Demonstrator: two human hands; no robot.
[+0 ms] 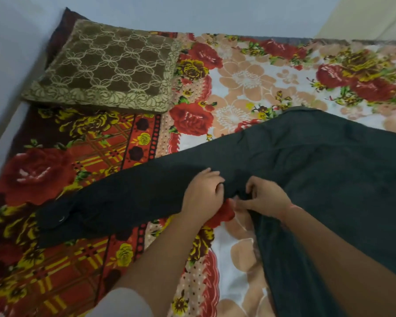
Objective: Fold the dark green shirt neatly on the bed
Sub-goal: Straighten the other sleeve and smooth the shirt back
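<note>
Dark green shirt [318, 161] lies spread on the floral bedspread [249, 83], not yet folded. Body of it sits to the right of and beyond the hands; one long sleeve [114, 202] runs out to the left of them, cuff end at far left and nearer the near bed edge.

Left hand [202, 191] is curled down on the sleeve root, fingers pressing or pinching the cloth. Right hand [264, 196] is just beside it, fingertips pinched on the shirt's near edge where sleeve meets body. Both are clenched on fabric, not flat. The hands are close together, a small gap between them, with a bit of bedspread showing just under them.

Key relation: the sleeve's long axis goes left and slightly toward the person from the left hand, so the whole sleeve lies outboard of the left hand. Left hand is the nearer one to it. My read: next move is bringing that sleeve across onto the body, so it has to swing rightward over the hands' line; right hand likely anchors the armpit as the pivot.

Surroundings: brown patterned pillow [108, 67] well beyond the left hand, at the wall corner, apart from the shirt. Nothing lies on the sleeve's path. Shirt's right side runs out of view, so I can't tell how the other sleeve lies. Risk: near edge by the right forearm looks bunched, needs flattening before the fold.
</note>
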